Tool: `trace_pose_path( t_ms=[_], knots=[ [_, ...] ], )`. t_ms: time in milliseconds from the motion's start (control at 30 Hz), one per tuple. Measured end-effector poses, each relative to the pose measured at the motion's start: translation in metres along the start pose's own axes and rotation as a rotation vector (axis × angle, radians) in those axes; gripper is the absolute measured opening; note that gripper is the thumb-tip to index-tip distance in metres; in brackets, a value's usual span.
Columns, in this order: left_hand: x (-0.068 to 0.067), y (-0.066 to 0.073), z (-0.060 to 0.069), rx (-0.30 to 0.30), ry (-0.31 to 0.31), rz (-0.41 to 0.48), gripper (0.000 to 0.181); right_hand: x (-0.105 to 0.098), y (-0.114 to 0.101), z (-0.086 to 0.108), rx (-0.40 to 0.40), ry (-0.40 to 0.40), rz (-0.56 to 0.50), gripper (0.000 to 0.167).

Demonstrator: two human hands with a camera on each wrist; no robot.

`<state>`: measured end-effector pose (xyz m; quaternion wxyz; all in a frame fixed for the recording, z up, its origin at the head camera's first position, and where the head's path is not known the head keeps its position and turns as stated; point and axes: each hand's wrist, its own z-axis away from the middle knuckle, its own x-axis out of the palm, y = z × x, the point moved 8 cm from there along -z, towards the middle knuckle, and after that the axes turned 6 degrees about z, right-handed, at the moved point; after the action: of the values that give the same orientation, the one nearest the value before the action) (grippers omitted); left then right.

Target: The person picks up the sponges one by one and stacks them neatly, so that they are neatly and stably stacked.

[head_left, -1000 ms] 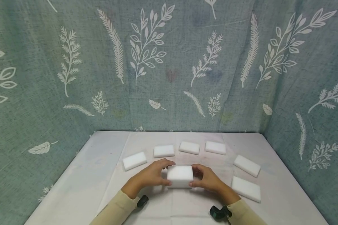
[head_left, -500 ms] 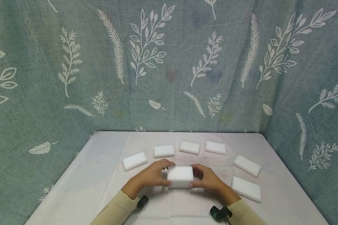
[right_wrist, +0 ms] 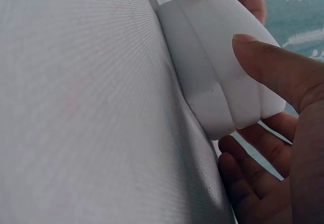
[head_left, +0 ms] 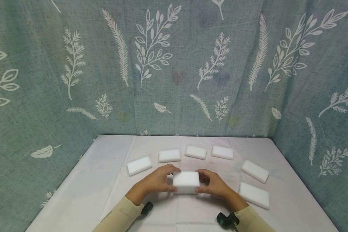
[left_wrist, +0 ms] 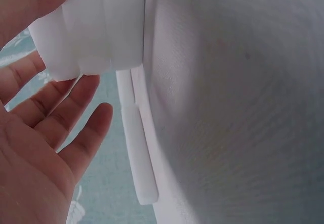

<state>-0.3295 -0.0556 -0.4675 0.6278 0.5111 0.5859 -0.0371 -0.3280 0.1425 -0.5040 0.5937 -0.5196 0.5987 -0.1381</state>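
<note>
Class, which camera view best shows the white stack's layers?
The right wrist view: it shows the white stack large, two seams dividing it into three layers. The left wrist view shows seams too, but the frame cuts the stack off. The head view shows it small, seams unclear.

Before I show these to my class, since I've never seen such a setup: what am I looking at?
There is no machine, just a person's bare left hand and right hand. The wide picture comes from a camera worn on the head, looking forward and down; the two close-ups come from wrist cameras, one per hand. On the table, six white blocks lie flat in a loose arc. Both hands grip a stack of three similar blocks, one at each end; it appears to rest on the table.
</note>
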Motion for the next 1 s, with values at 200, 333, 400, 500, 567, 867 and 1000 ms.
trace_pose_path(
  t_ms=[200,333,400,500,567,867,1000],
  knots=[
    [-0.003,-0.003,0.006,-0.013,0.006,0.017,0.066,0.001,0.001,0.001,0.021,-0.005,0.032,0.064],
    [-0.010,-0.010,0.013,-0.041,0.025,0.036,0.072,0.000,-0.001,0.001,0.018,-0.001,0.032,0.064],
    [-0.014,-0.014,0.017,-0.058,0.030,0.040,0.075,0.000,-0.002,0.001,0.010,0.001,0.027,0.064],
    [-0.021,-0.022,0.025,-0.087,0.038,0.054,0.078,0.000,-0.002,0.001,0.001,0.001,0.028,0.063],
    [-0.027,-0.027,0.031,-0.097,0.050,0.077,0.080,0.000,-0.002,0.000,0.000,0.000,0.027,0.063],
    [-0.057,-0.051,0.054,-0.209,0.146,0.061,0.084,0.000,-0.001,0.000,0.002,0.000,0.029,0.065],
    [-0.069,-0.063,0.063,-0.275,0.191,0.049,0.085,0.001,-0.001,0.001,0.006,-0.001,0.028,0.065]
  ],
)
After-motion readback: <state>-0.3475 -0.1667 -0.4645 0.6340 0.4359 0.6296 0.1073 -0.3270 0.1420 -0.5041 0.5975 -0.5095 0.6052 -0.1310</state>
